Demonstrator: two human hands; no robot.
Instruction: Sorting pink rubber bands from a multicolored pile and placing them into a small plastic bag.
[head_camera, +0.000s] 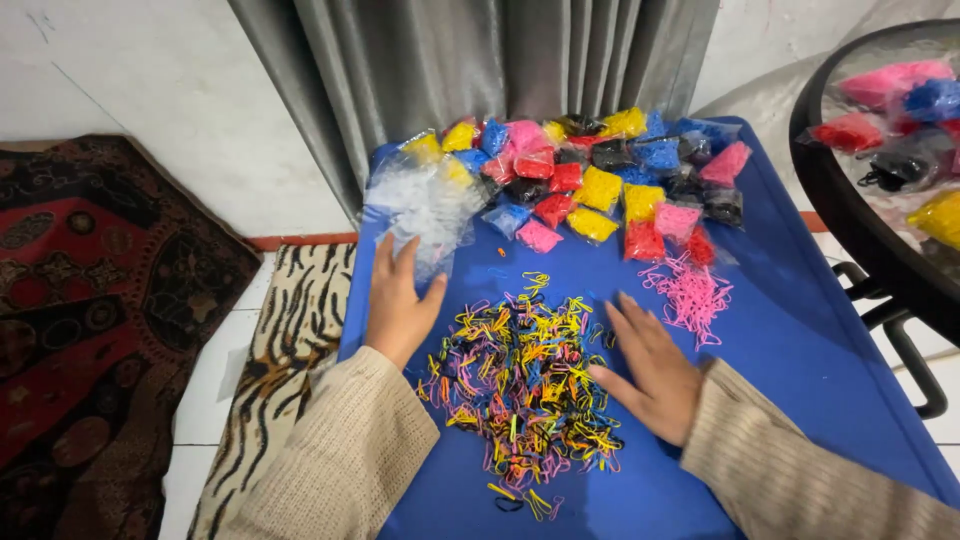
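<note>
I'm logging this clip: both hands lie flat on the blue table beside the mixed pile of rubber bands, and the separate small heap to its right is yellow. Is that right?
Not quite: the separate heap is pink, not yellow, as the head view shows. The rest holds: the left hand and right hand lie flat on the blue table either side of the mixed pile of rubber bands.

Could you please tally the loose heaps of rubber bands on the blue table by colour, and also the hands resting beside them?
Mixed-colour heap: 1
Pink heap: 1
Hands, left hand and right hand: 2
Total: 4
</note>
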